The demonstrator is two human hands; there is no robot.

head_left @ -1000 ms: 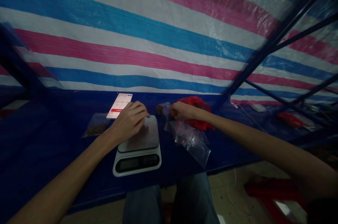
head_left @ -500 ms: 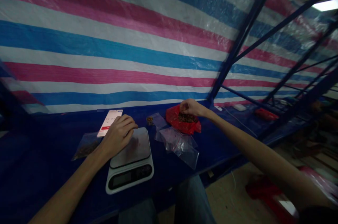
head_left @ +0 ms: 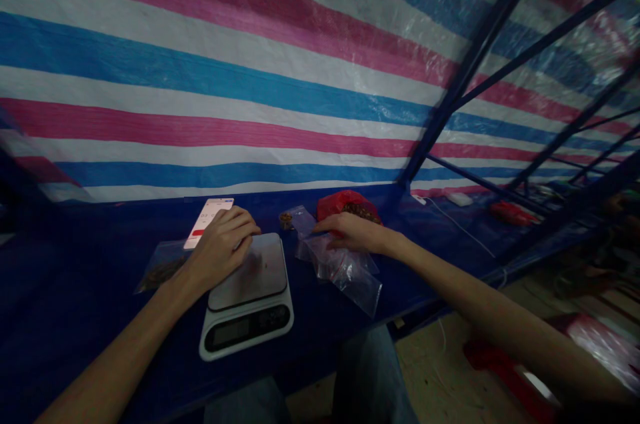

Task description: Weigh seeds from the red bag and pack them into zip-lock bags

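Over the upper left corner of the kitchen scale [head_left: 250,277], the left hand [head_left: 230,237] is held palm down, its forearm slanting up from the lower left. Its fingers are loosely bent, their tips by the metal plate; how far the grip is closed underneath, and whether it has hold of anything, cannot be told. The right hand [head_left: 353,231] reaches in from the right, back upward, forearm nearly straight, fingers pointing left above the clear plastic bags [head_left: 350,277]. Its grip is partly spread, with a gap between forefinger and thumb, and nothing shows in that gap; contact with the bags is unclear.

Beside the left hand, the phone [head_left: 205,227] has a lit white screen with a red button and large digits, beginning "03", partly covered by the fingers. The scale's dark display gives no readable figure.

The scale sits on the blue counter [head_left: 313,317], white-bodied with a shiny square plate bearing a tiny dark speck. Right of it the clear bags overlap, crumpled and glossy. Just behind the right hand, the red bag [head_left: 340,201] gapes around brown bits [head_left: 363,211].
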